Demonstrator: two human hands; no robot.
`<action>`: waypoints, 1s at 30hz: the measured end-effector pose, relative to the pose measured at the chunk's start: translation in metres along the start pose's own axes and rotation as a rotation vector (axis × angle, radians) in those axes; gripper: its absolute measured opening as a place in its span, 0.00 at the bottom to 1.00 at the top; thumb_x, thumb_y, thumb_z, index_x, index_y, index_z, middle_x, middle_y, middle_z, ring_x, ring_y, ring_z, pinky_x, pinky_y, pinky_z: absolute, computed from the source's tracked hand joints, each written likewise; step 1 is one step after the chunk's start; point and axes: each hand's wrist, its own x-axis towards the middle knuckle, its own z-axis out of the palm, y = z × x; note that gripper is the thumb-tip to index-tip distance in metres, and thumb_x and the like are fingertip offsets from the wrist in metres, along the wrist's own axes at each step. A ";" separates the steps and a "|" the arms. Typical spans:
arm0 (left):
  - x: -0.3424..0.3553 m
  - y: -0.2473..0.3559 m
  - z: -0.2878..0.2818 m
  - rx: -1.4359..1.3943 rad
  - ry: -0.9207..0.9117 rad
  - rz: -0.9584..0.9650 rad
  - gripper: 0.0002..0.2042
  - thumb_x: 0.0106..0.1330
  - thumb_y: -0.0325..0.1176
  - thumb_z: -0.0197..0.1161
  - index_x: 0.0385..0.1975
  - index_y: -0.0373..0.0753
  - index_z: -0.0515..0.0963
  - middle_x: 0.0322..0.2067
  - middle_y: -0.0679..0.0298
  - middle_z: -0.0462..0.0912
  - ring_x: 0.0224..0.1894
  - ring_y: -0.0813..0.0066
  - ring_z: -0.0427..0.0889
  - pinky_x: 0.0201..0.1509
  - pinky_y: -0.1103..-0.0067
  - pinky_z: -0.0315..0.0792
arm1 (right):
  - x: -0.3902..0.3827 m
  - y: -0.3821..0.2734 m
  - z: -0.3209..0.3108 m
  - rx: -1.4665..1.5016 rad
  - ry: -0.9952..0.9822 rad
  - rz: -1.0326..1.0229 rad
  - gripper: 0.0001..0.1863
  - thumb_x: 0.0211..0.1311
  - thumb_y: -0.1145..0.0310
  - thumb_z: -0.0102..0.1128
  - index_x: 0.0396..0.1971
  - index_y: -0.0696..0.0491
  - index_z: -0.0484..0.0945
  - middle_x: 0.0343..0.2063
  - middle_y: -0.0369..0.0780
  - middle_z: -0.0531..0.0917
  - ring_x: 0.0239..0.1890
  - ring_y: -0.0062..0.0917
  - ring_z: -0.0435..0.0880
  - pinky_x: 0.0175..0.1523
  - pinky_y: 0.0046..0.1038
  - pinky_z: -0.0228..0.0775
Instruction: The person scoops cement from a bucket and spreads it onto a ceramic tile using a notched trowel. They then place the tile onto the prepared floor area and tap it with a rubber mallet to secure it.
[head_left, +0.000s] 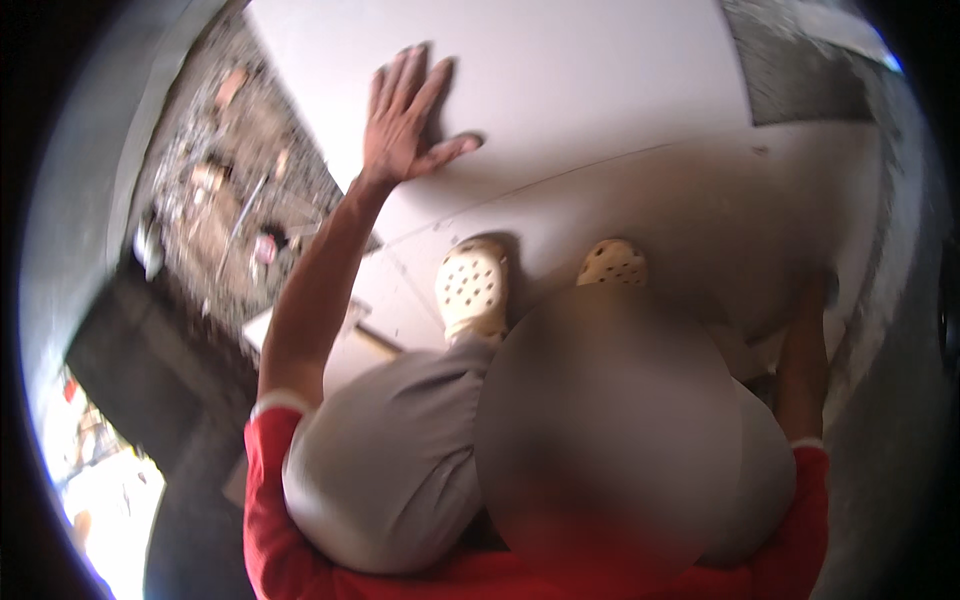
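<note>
My left hand (412, 120) lies with its fingers spread on a large pale tile (570, 70), near that tile's left edge. A thin joint line separates this tile from the pale tiles (690, 205) under my feet. Far to the right, my right hand (822, 290) reaches down beside the right edge of the laid tiles, close to the wall. Shadow and blur hide its fingers, so I cannot make out what it touches. Cream clogs (472, 285) with holes are on my feet, and I am squatting on the tiles.
Left of the tiles is rough ground (250, 170) with rubble, broken pieces and a thin rod. Dark grey mortar or bare floor (805, 75) shows at the upper right. Walls curve along both sides. A bright opening (115, 520) is at the lower left. A blurred round patch covers the lower middle.
</note>
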 end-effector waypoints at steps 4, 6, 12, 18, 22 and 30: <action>-0.005 -0.023 -0.017 0.037 -0.109 -0.156 0.56 0.58 0.76 0.58 0.77 0.37 0.53 0.77 0.35 0.44 0.79 0.37 0.44 0.78 0.42 0.44 | 0.011 0.029 0.005 0.009 -0.115 -0.003 0.32 0.73 0.47 0.55 0.69 0.51 0.69 0.57 0.40 0.65 0.58 0.31 0.58 0.59 0.40 0.47; 0.001 -0.032 -0.022 0.019 -0.168 -0.241 0.62 0.55 0.84 0.51 0.79 0.39 0.46 0.78 0.37 0.37 0.80 0.40 0.35 0.80 0.44 0.33 | 0.019 0.035 0.002 0.022 -0.129 -0.032 0.31 0.74 0.47 0.54 0.68 0.51 0.70 0.54 0.39 0.66 0.56 0.29 0.59 0.56 0.38 0.48; -0.002 -0.030 -0.012 0.031 -0.169 -0.300 0.65 0.51 0.90 0.36 0.80 0.41 0.42 0.79 0.45 0.33 0.81 0.46 0.28 0.81 0.45 0.26 | 0.038 0.023 -0.031 0.091 -0.128 -0.090 0.29 0.74 0.47 0.54 0.65 0.52 0.72 0.47 0.35 0.67 0.47 0.23 0.61 0.48 0.31 0.50; -0.011 -0.028 -0.001 0.066 -0.083 -0.286 0.62 0.54 0.89 0.32 0.80 0.41 0.45 0.79 0.44 0.38 0.81 0.44 0.33 0.81 0.45 0.28 | 0.061 -0.051 -0.083 0.297 -0.097 -0.162 0.27 0.75 0.47 0.54 0.63 0.52 0.74 0.40 0.32 0.68 0.39 0.17 0.63 0.39 0.25 0.52; -0.012 -0.026 0.003 0.071 -0.034 -0.290 0.60 0.57 0.87 0.30 0.80 0.41 0.45 0.79 0.44 0.39 0.81 0.44 0.34 0.80 0.45 0.29 | 0.080 -0.131 -0.103 0.457 -0.126 -0.253 0.26 0.76 0.47 0.54 0.61 0.52 0.76 0.35 0.29 0.69 0.33 0.13 0.64 0.34 0.20 0.54; -0.018 -0.018 0.003 0.109 -0.080 -0.340 0.55 0.62 0.82 0.26 0.80 0.43 0.43 0.80 0.47 0.37 0.81 0.46 0.33 0.81 0.46 0.28 | 0.097 -0.311 -0.064 0.986 -0.238 -0.409 0.26 0.77 0.45 0.52 0.58 0.51 0.79 0.25 0.26 0.70 0.22 0.08 0.66 0.24 0.14 0.56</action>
